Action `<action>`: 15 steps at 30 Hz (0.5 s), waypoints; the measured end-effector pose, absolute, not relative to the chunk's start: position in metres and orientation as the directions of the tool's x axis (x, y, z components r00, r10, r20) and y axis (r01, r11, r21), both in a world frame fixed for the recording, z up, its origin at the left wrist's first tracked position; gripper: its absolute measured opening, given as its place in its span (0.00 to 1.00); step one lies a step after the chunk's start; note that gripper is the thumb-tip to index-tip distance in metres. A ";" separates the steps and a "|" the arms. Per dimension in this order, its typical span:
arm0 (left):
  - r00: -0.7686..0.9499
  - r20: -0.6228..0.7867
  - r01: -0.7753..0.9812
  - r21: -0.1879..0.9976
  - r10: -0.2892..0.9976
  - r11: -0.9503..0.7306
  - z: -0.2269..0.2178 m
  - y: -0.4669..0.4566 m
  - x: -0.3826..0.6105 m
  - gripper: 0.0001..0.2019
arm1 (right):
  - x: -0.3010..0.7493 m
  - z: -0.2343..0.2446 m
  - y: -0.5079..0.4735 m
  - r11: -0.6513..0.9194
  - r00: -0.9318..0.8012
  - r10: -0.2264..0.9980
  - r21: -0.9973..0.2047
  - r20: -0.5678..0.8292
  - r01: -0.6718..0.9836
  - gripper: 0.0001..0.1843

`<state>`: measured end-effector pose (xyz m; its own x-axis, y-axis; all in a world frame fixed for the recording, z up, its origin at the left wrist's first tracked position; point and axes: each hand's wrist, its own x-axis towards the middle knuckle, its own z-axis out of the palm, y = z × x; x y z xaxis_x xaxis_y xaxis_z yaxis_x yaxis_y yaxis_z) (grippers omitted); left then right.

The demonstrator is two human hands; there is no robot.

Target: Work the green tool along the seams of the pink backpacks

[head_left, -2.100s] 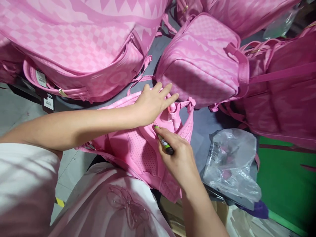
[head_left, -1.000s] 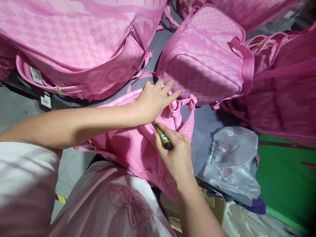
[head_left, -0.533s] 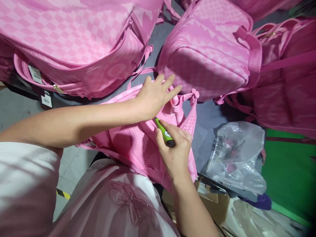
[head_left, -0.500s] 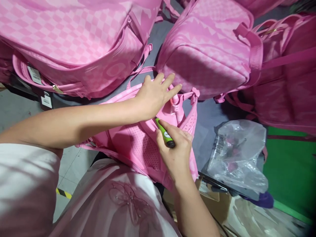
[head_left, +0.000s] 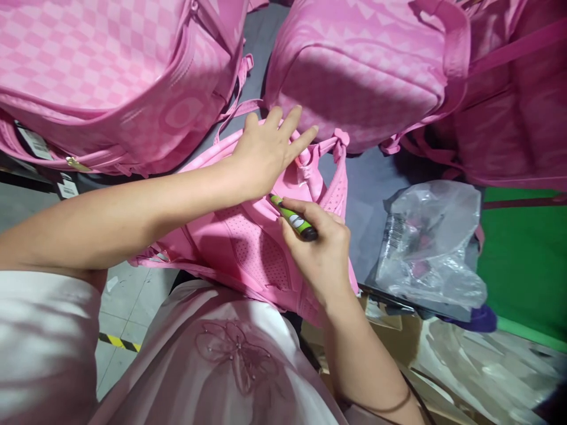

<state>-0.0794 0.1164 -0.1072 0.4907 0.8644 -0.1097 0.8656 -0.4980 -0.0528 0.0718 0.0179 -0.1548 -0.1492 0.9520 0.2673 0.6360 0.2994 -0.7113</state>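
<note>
A pink backpack (head_left: 230, 236) lies in front of me, its dotted padded back panel facing up. Across its upper part rests my left hand (head_left: 268, 150), fingers spread, pressing on the fabric near a shoulder strap. My right hand (head_left: 319, 248) grips a green marker-like tool (head_left: 295, 219) with a black end. The tool's dark tip points at the pink fabric just below my left palm; whether it touches is hard to tell. A knotted pink strap (head_left: 340, 141) stands up beside my left fingers.
A large checkered pink backpack (head_left: 110, 65) with tags stands at upper left. Another pink backpack (head_left: 358, 88) lies beyond my hands, with more pink bags (head_left: 509, 112) at right. A clear plastic bag (head_left: 434, 236) sits on the grey table (head_left: 363, 189) near a green surface (head_left: 522, 242).
The view has shifted, so the bags appear higher and further left. My left hand stays on the backpack. The green tool in my right hand has rolled or tilted slightly.
</note>
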 end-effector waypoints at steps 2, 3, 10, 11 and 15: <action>0.491 -0.109 0.864 -0.068 0.864 -0.499 -0.107 0.116 -0.079 0.41 | 0.071 -0.153 0.019 0.349 -0.182 0.932 -0.646 0.312 0.679 0.12; 0.489 -0.109 0.864 -0.074 0.865 -0.498 -0.106 0.116 -0.079 0.41 | 0.071 -0.151 0.020 0.367 -0.203 0.925 -0.621 0.320 0.693 0.11; 0.487 -0.124 0.869 -0.033 0.864 -0.495 -0.107 0.118 -0.079 0.41 | 0.090 -0.144 0.035 0.481 -0.424 0.871 -0.607 0.248 0.632 0.16; 0.492 -0.113 0.867 -0.031 0.863 -0.498 -0.107 0.118 -0.079 0.40 | 0.092 -0.143 0.037 0.492 -0.443 0.864 -0.591 0.239 0.640 0.16; 0.463 -0.123 0.885 0.017 0.878 -0.465 -0.109 0.120 -0.079 0.41 | 0.091 -0.137 0.044 0.550 -0.545 0.820 -0.500 0.172 0.669 0.20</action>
<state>-0.0794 0.1203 -0.1090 0.4634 0.8775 -0.1234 0.8852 -0.4650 0.0174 0.0913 0.0440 -0.1368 -0.5450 0.8205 0.1725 0.6695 0.5497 -0.4996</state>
